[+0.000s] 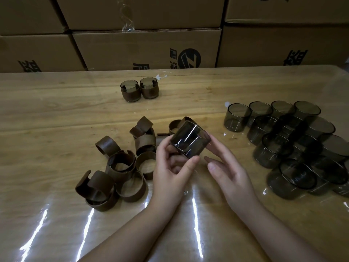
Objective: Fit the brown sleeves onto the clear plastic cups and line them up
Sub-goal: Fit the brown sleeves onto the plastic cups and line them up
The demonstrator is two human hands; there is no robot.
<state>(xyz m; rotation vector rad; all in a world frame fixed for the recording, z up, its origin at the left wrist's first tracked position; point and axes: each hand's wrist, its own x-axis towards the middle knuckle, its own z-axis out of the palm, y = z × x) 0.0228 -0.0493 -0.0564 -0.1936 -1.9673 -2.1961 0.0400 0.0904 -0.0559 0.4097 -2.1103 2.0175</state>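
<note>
smoky clear cup [190,141], bare, no sleeve, tilted in left hand [172,167].

1. A bare smoky clear cup [190,141] is tilted on its side above the table.
2. Loose brown sleeves [120,165] lie heaped at centre-left.
3. Two sleeved cups [139,89] stand upright, touching, farther back.
4. Bare cups [294,140] cluster at right.

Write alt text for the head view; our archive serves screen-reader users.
A left hand grips a bare smoky cup, the right hand open beside it. Brown sleeves lie left, bare cups right, two sleeved cups behind.
</note>
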